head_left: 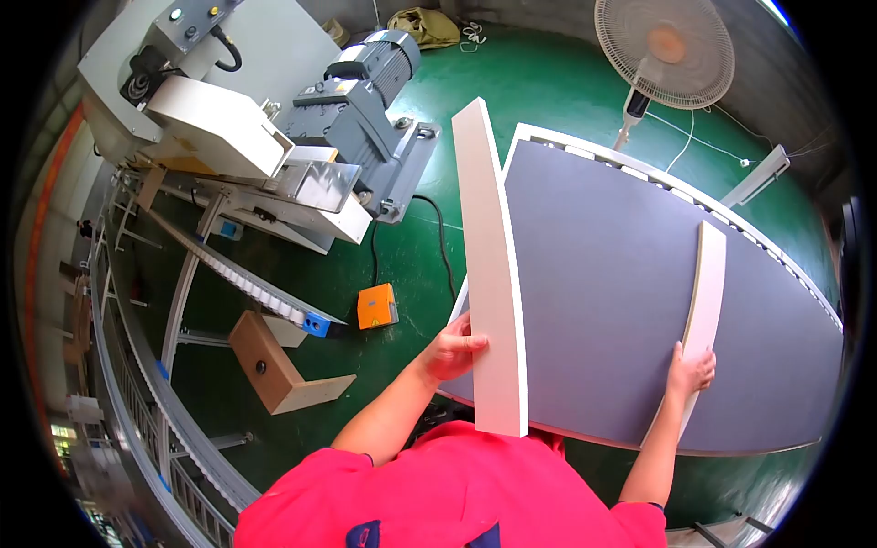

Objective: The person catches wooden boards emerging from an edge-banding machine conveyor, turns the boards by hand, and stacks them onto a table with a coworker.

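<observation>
- Red shirt (438, 493) fabric fills the bottom of my view, closest to the camera.
- I have the left hand (454, 349) closed on the long pale board (491, 274): thumb on its face, fingers at its left edge. That board is by the left edge of the grey tabletop (594, 274), its lower end over the shirt; whether it touches the tabletop, I cannot tell.
- I see the right hand (692, 370) partly closed around the shorter pale board (708, 283) — thumb at one side, fingers curled over the other. It runs across the right part of the tabletop, from the near edge toward the far one.
- Beyond the far edge stands a fan (665, 50).
- Left of the tabletop, I see an orange box (376, 307) on the green floor (416, 283) — and a grey motor (388, 68) farther back.
</observation>
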The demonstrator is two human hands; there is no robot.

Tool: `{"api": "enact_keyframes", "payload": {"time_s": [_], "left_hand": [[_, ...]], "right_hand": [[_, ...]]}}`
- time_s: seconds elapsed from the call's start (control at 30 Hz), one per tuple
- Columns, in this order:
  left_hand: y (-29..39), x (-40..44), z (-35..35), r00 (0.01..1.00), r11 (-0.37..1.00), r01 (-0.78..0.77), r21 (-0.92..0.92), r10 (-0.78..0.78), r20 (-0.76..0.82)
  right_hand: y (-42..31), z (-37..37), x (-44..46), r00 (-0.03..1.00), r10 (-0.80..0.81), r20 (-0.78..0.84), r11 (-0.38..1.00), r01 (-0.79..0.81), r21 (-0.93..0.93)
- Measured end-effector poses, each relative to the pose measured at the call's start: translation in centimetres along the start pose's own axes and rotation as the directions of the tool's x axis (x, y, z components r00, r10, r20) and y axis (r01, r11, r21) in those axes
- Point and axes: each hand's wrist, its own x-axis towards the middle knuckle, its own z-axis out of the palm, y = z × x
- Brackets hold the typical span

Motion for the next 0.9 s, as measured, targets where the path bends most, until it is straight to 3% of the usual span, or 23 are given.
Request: {"api": "enact_keyframes", "payload": {"time_s": [0.03, 0.07, 0.1, 0.13, 0.2, 0.27, 0.33, 0.37, 0.4, 0.5, 0.57, 0.63, 0.7, 0.73, 0.83, 0.87, 0.9], "left_hand": [[0.1, 0.1, 0.4, 1.0, 0.999, 0.003, 0.047, -0.002, -0.018], [0.2, 0.3, 1.0, 0.999, 0.992, 0.008, 0.129, -0.002, -0.05], [0.3, 0.4, 1.7, 0.996, 0.978, 0.018, 0.208, 0.0, -0.084], [0.2, 0.5, 2.1, 0.993, 0.957, 0.03, 0.287, 0.003, -0.114], [-0.5, 0.8, 2.1, 0.992, 0.919, 0.048, 0.391, 0.003, -0.128], [-0.9, 0.8, 2.9, 0.993, 0.879, 0.042, 0.475, 0.015, -0.115], [-1.6, 0.6, 3.5, 0.992, 0.787, -0.03, 0.616, 0.101, -0.08], [-1.9, 0.5, 3.9, 0.988, 0.734, -0.069, 0.675, 0.142, -0.053], [-1.7, -0.1, 4.3, 0.987, 0.692, 0.045, 0.72, 0.082, -0.14], [0.0, -1.3, 8.7, 0.958, 0.153, 0.158, 0.976, 0.215, -0.189], [-0.7, -1.8, 9.9, 0.928, 0.006, 0.088, 0.996, 0.363, -0.084], [-1.0, -2.4, 10.3, 0.91, -0.13, 0.051, 0.99, 0.414, 0.008], [-1.3, -2.9, 10.3, 0.879, -0.275, 0.013, 0.961, 0.461, 0.12], [-1.0, -3.2, 10.2, 0.914, -0.278, 0.042, 0.96, 0.398, 0.075], [-0.3, -3.6, 10.0, 0.801, -0.397, -0.225, 0.89, 0.445, 0.401], [-0.4, -3.9, 8.6, 0.828, -0.389, -0.224, 0.894, 0.407, 0.385], [-0.7, -4.2, 7.9, 0.856, -0.248, -0.192, 0.95, 0.431, 0.286]], "right_hand": [[-0.1, 1.3, 0.2, 0.998, -0.054, -0.045, 0.999, 0.054, 0.006], [-2.3, 0.8, -0.4, 0.953, -0.265, -0.15, 0.928, 0.294, 0.228], [-4.0, -0.3, -1.2, 0.947, -0.261, 0.189, 0.766, 0.084, 0.637], [-9.3, -5.0, -3.4, 0.801, -0.375, 0.467, 0.482, -0.261, 0.836], [-14.6, -8.5, -6.2, 0.542, -0.634, 0.552, 0.315, -0.471, 0.824], [-18.8, -10.3, -8.3, 0.395, -0.777, 0.491, 0.289, -0.47, 0.834], [-21.9, -12.4, -8.9, 0.31, -0.822, 0.478, 0.192, -0.639, 0.745], [-22.9, -12.3, -8.9, 0.339, -0.82, 0.461, 0.142, -0.66, 0.738], [-23.9, -12.6, -8.8, 0.394, -0.8, 0.452, 0.114, -0.641, 0.759], [-26.1, -13.1, -9.6, 0.566, -0.689, 0.453, -0.038, -0.652, 0.757], [-27.2, -13.6, -10.6, 0.653, -0.589, 0.475, -0.212, -0.693, 0.69], [-26.8, -13.4, -10.6, 0.54, -0.697, 0.472, -0.33, -0.826, 0.458], [-27.3, -12.8, -11.0, 0.596, -0.716, 0.363, -0.427, -0.786, 0.448], [-27.3, -12.9, -10.9, 0.566, -0.766, 0.303, -0.457, -0.813, 0.361], [-27.1, -13.8, -10.7, 0.498, -0.855, 0.145, -0.469, -0.862, 0.194], [-27.1, -13.7, -10.6, 0.499, -0.863, 0.085, -0.483, -0.862, 0.156], [-27.1, -13.5, -10.7, 0.496, -0.868, 0.024, -0.491, -0.864, 0.114]]}}
